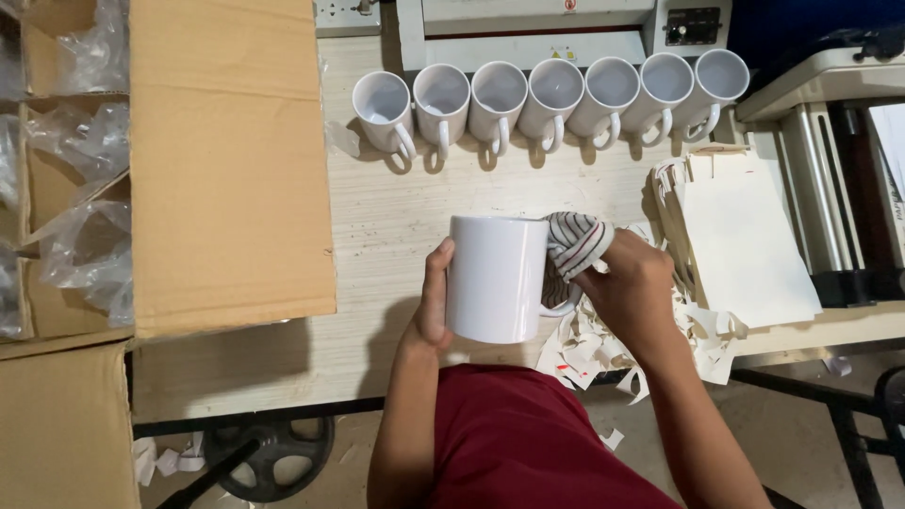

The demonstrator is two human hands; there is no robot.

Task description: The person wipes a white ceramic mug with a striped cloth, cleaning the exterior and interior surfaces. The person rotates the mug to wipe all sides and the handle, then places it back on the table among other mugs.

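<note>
Gripping a white mug (495, 278), left hand (432, 311); right hand (633, 292) clutches striped cloth (575, 243); 7 mugs (551, 94) behind, cardboard box (226, 160) left.

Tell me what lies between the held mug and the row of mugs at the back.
In the head view, only bare pale tabletop lies between the held white mug and the row of seven white mugs; nothing stands on that stretch.

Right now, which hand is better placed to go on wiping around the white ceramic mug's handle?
Probably the right hand: it grips the striped cloth right against the handle side of the white ceramic mug. The left hand is wrapped around the mug's opposite side, steadying it.
</note>
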